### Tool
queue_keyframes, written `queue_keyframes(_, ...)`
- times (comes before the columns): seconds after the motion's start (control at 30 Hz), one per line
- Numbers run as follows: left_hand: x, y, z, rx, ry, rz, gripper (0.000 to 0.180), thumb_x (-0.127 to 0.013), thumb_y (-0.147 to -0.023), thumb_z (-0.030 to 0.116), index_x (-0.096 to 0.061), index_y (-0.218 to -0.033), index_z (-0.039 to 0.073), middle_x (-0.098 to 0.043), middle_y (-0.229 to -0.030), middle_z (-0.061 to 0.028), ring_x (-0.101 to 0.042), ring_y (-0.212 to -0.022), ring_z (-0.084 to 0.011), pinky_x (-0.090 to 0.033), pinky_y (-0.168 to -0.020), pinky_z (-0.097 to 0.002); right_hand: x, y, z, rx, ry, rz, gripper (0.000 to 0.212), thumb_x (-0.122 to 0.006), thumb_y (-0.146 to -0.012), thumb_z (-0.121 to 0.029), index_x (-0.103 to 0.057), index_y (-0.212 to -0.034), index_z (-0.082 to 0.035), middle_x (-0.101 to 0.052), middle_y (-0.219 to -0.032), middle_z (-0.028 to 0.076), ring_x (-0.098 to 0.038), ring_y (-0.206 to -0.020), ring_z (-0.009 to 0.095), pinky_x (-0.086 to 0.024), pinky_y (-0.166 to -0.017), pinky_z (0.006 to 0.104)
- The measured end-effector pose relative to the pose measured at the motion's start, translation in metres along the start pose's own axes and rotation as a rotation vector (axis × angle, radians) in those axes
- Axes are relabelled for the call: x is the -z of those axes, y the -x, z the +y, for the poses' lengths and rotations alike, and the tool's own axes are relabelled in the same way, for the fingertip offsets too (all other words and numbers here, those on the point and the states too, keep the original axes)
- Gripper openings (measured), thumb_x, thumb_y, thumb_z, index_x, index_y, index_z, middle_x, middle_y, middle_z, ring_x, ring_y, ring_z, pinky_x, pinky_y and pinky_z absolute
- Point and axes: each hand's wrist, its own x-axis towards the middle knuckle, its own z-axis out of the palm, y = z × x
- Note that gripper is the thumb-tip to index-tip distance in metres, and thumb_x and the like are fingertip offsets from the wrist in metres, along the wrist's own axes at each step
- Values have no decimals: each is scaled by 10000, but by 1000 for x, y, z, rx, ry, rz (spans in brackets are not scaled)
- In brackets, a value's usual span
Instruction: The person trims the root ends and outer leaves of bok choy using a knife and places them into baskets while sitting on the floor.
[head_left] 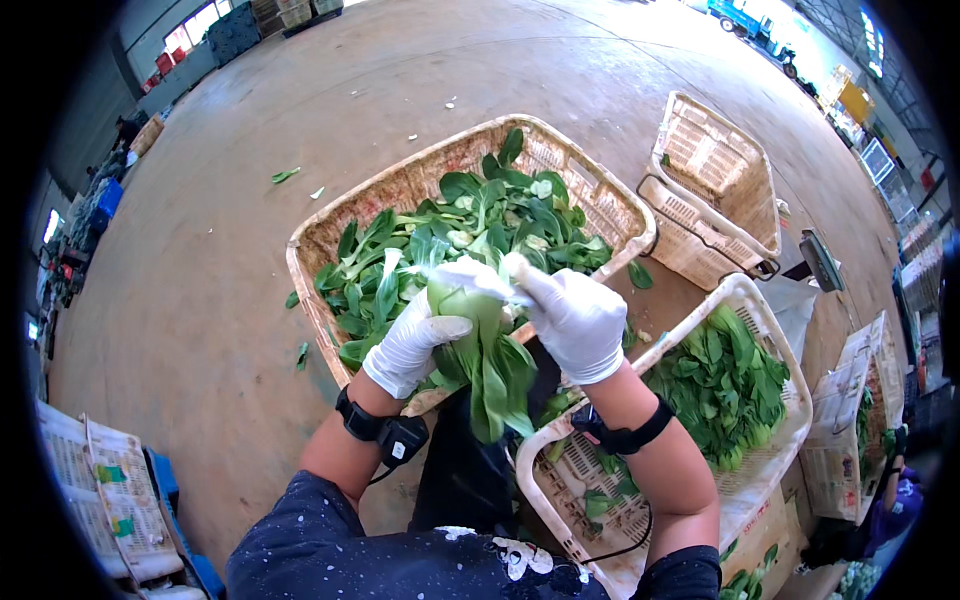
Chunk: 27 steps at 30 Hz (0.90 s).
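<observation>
Green, pale-stemmed bok choy (478, 345) grasped in the left hand (408, 345)
Right hand (580, 328) curled beside its base, contents unclear; beyond both hands, a grimy leaf-filled crate (598, 195) on the hall's stained floor (200, 290).

And here's the left hand (405, 345), white-gloved, curled in, its thumb (447, 328) laid across and pointing toward the right fingers! Over to the right hand (580, 325), gloved white too, a touch higher than the left fingers and apart from them: knuckles bent, index finger (537, 283) angled up and left. Below the fingers, a left wristband (362, 420) and a right wristband (642, 430), both dark; the left forearm (340, 455) and right forearm (672, 472), bare, slant inward.
</observation>
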Motion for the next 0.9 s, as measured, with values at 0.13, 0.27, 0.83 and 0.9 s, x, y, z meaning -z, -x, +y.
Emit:
queue_keyframes(0.13,-10,2,-14,-29,-54,50,661,-741,-707,288,-458,-1251,44,-579,-1122,-79,-568,-1038,-199,-446,-915,-328,1,8,4,127,148,47,303,-693,-725,-236,-659,-1025,-221,-427,-565,-22,-469,-464,149,-371,-416,298)
queue_keyframes(0.27,-8,10,-18,-158,-291,167,363,-691,-773,109,-582,-1113,41,-594,-1121,-45,-575,-966,-156,-465,-861,-305,-3,10,5,209,59,46,265,-701,-715,-243,-651,-974,-213,-429,-569,-29,-467,-472,146,-372,-419,295)
queue_keyframes(0.83,-220,15,-97,-239,-945,-561,757,-808,-651,210,-418,-1268,8,-508,-1222,-153,-490,-1144,-257,-375,-990,-374,224,209,14,-726,-421,7,580,-783,-675,-260,-573,-1162,-27,-623,-1092,101,-621,-932,178,-504,-814,308)
queue_keyframes(0.9,-278,-3,-127,-447,-969,-695,877,-798,-657,247,-332,-1359,4,-384,-1349,-195,-344,-1281,-299,-244,-1077,-375,328,299,32,-1188,-445,489,459,-697,-762,-232,-572,-1175,-77,-636,-1036,96,-556,-710,138,-457,-607,261)
